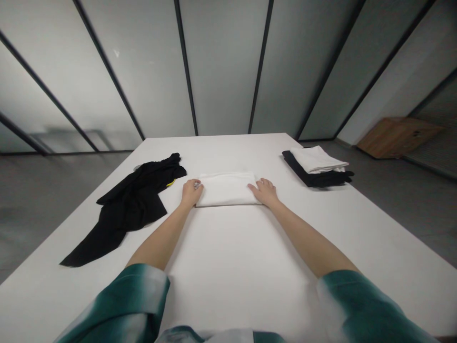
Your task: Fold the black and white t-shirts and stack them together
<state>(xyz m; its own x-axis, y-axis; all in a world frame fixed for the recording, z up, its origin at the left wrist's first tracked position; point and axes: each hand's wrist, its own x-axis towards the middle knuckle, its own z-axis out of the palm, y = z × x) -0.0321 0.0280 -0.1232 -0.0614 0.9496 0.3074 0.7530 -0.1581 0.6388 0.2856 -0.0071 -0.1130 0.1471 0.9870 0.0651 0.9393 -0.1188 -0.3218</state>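
A folded white garment [226, 189] lies flat in a neat rectangle on the middle of the white table. At its left edge is my left hand [193, 192], with the fingers curled in on the cloth; a ring shows on one finger. My right hand [264, 192] rests on the right edge of the garment, fingers apart and the thumb stretched over the cloth. The exact kind of garment cannot be made out in its folded state.
A rumpled black garment [130, 205] with a small yellow patch lies left on the white table [235, 267]. At the right edge, a folded white cloth [316, 158] sits on folded black cloth [314, 178]. A wooden cabinet [396, 136] stands on the floor beyond, near glass panels.
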